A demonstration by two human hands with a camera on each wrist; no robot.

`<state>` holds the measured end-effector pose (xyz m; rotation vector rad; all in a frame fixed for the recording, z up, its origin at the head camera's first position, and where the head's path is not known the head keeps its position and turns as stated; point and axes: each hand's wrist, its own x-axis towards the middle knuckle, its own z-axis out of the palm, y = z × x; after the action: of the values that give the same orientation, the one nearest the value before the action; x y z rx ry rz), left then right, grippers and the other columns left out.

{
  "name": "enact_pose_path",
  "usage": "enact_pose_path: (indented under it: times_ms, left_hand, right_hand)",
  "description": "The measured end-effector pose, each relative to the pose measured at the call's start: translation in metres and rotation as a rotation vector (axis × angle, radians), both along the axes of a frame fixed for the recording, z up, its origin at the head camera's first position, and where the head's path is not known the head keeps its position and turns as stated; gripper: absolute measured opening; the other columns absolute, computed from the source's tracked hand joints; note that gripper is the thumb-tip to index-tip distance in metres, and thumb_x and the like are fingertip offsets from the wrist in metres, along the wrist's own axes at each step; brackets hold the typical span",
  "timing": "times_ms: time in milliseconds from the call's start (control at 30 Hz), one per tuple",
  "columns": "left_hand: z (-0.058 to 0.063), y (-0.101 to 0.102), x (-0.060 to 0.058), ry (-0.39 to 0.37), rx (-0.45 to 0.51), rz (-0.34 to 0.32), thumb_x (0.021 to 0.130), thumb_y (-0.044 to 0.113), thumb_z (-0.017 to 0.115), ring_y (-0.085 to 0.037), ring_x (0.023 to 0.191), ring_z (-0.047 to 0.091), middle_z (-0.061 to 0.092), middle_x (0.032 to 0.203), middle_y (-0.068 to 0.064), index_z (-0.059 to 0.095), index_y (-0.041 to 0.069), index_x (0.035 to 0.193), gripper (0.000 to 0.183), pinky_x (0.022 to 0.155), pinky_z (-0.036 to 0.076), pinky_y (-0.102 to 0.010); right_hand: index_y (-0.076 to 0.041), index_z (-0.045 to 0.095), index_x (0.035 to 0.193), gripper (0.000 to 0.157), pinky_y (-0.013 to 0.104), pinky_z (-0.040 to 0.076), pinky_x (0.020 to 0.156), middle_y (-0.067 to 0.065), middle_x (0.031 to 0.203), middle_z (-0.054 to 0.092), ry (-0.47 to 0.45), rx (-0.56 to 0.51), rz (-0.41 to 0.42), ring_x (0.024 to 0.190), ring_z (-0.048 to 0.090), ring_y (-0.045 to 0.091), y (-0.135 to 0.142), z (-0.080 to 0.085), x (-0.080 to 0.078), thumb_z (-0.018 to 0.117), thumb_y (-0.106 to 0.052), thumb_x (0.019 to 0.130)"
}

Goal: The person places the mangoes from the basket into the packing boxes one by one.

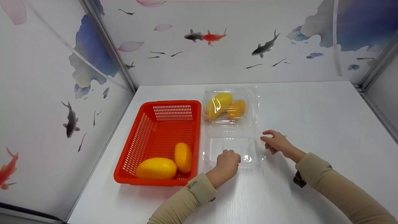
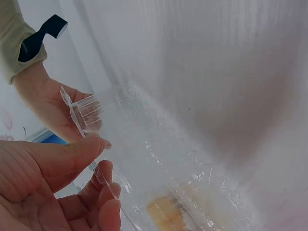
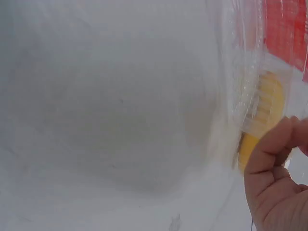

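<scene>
A clear plastic clamshell container (image 1: 230,132) lies unfolded, its far half holding yellow and orange fruits (image 1: 237,109). My left hand (image 1: 228,161) is over the near half in the head view. In the left wrist view, thumb and fingers of the left hand (image 2: 62,178) pinch the clear rim. At the right edge of the near half is my right hand (image 1: 278,143), fingers bent. The right wrist view shows the right hand (image 3: 276,178) with curled fingertips right at the plastic edge. Plastic overlaps part of it in the left wrist view.
Left of the container stands a red plastic basket (image 1: 199,124) with a large yellow oval fruit (image 1: 156,168) and an orange-yellow one (image 1: 182,157). The white table (image 1: 311,109) meets printed panels (image 1: 233,62) at the back and left.
</scene>
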<state>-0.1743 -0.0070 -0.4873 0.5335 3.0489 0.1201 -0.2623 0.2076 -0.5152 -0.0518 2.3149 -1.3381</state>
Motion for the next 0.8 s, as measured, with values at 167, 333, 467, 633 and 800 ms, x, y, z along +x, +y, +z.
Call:
enact_pose_path:
  times_ms: [167, 333, 467, 633, 800]
  left_hand:
    - [0.002, -0.002, 0.000, 0.001, -0.004, 0.005, 0.080, 0.013, 0.065, -0.014, 0.072, 0.055, 0.064, 0.081, 0.001, 0.073, 0.019, 0.088, 0.013, 0.055, 0.044, -0.024]
    - [0.002, -0.002, 0.003, 0.024, -0.059, -0.010, 0.082, 0.009, 0.061, -0.015, 0.070, 0.055, 0.063, 0.079, -0.001, 0.071, 0.018, 0.088, 0.015, 0.052, 0.043, -0.025]
    - [0.003, -0.005, 0.009, 0.038, -0.059, -0.046, 0.083, 0.006, 0.058, -0.017, 0.070, 0.055, 0.061, 0.080, -0.003, 0.069, 0.016, 0.094, 0.019, 0.051, 0.042, -0.025]
    - [0.016, -0.018, 0.020, 0.030, -0.035, -0.063, 0.084, 0.003, 0.058, -0.017, 0.076, 0.054, 0.060, 0.086, -0.003, 0.065, 0.017, 0.107, 0.028, 0.055, 0.044, -0.024]
    - [0.050, -0.038, 0.026, 0.110, -0.029, -0.038, 0.079, 0.012, 0.069, -0.017, 0.078, 0.053, 0.060, 0.089, -0.004, 0.063, 0.015, 0.107, 0.029, 0.063, 0.048, -0.023]
  right_hand:
    - [0.004, 0.033, 0.132, 0.052, 0.021, 0.037, 0.044, 0.000, 0.061, 0.049, 0.071, 0.012, 0.020, 0.044, 0.038, 0.008, -0.005, -0.003, 0.018, 0.048, -0.028, 0.093]
    - [0.006, 0.043, 0.119, 0.041, 0.020, 0.032, 0.041, 0.000, 0.059, 0.048, 0.112, -0.035, -0.023, 0.042, 0.035, 0.007, -0.009, -0.006, 0.025, 0.049, -0.025, 0.093]
    - [0.006, 0.044, 0.113, 0.035, 0.020, 0.031, 0.041, -0.001, 0.057, 0.049, 0.080, -0.049, -0.077, 0.042, 0.036, 0.006, -0.009, -0.007, 0.026, 0.048, -0.023, 0.093]
    - [0.008, 0.046, 0.110, 0.033, 0.021, 0.033, 0.042, -0.001, 0.056, 0.049, 0.073, -0.059, -0.078, 0.043, 0.039, 0.006, -0.012, -0.005, 0.025, 0.046, -0.020, 0.093]
    - [0.009, 0.045, 0.107, 0.030, 0.021, 0.036, 0.044, -0.001, 0.057, 0.048, 0.045, -0.068, -0.069, 0.045, 0.041, 0.007, -0.017, -0.005, 0.024, 0.044, -0.018, 0.093]
